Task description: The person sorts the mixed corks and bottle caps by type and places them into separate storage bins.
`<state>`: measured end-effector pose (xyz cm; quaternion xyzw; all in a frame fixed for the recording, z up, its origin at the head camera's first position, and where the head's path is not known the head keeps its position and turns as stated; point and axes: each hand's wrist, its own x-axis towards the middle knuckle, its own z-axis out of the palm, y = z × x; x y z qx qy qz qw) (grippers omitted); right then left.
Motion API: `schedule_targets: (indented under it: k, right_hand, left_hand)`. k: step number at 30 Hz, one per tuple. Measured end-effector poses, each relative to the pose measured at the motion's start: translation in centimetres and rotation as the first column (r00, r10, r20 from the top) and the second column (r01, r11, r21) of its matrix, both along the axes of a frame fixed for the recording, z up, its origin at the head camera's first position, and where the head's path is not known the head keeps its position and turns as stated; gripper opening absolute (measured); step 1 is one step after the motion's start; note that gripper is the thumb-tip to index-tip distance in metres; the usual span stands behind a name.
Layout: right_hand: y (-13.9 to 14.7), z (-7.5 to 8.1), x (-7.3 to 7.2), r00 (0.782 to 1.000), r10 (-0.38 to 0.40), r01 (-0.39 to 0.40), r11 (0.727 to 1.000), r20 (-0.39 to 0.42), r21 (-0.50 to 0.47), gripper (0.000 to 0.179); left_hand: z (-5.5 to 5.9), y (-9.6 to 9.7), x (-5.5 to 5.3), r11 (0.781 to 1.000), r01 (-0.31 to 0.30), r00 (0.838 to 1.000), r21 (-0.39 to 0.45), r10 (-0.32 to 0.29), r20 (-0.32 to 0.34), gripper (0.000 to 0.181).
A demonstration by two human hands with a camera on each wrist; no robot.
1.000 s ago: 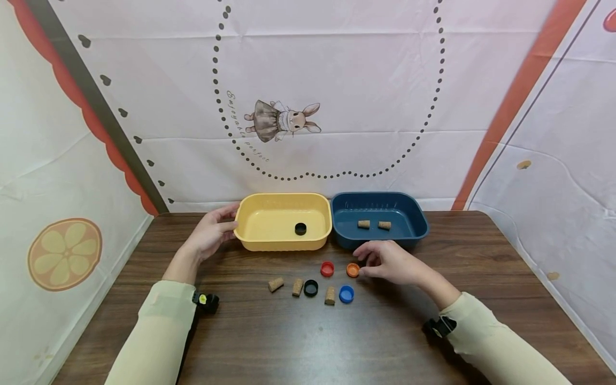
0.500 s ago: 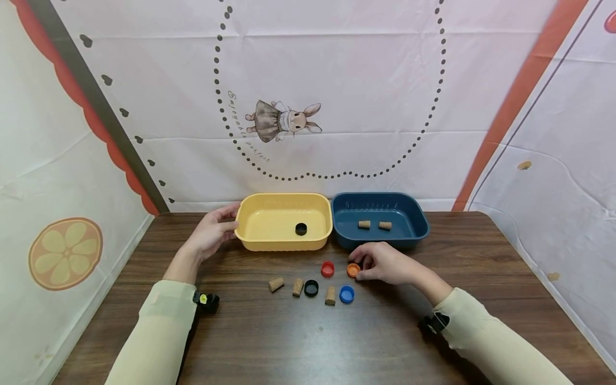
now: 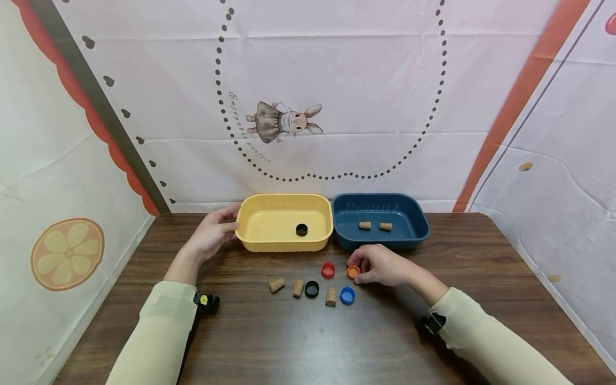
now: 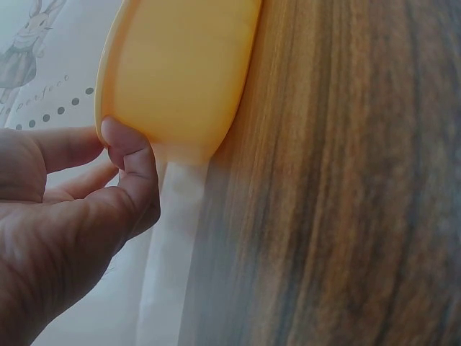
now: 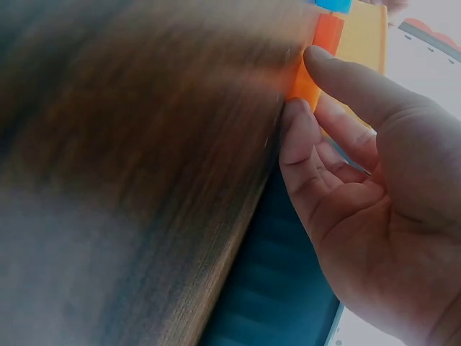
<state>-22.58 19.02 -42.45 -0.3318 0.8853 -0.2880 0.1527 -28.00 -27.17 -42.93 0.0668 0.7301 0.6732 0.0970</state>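
My left hand [image 3: 212, 234] pinches the left rim of the yellow bin [image 3: 284, 247], thumb and fingers on either side in the left wrist view. A black cap [image 3: 301, 230] lies inside that bin. In front of the blue bin [image 3: 346, 240], my right hand [image 3: 385, 266] has thumb and fingertips around an orange bottle cap [image 3: 353, 272] on the table. The right wrist view shows this orange cap [image 5: 305, 88] between thumb and fingers. Left of it sits a red cap [image 3: 328, 270], and nearer the person a blue cap [image 3: 347, 295]. Two corks [image 3: 365, 225] lie in the blue bin.
Nearer the person, a second black cap [image 3: 312, 289] lies among three corks: a left cork [image 3: 276, 285], a middle cork [image 3: 298, 289] and a right cork [image 3: 330, 297]. Both bins stand side by side at the table's [image 3: 269, 342] back edge, against a printed cloth [image 3: 366, 91].
My right hand has moved a little left, and its thumb and fingers have closed around the orange cap. The left hand keeps its grip on the yellow bin.
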Motion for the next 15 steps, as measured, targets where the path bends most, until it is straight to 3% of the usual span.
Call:
schedule_targets:
  k: [15]
  right_hand:
    - [0.2, 1.0, 0.2, 1.0, -0.002, 0.002, 1.0, -0.021, -0.002, 0.027]
  left_hand:
    - [0.0, 0.0, 0.0, 1.0, 0.003, 1.0, -0.001, -0.003, 0.0, 0.063]
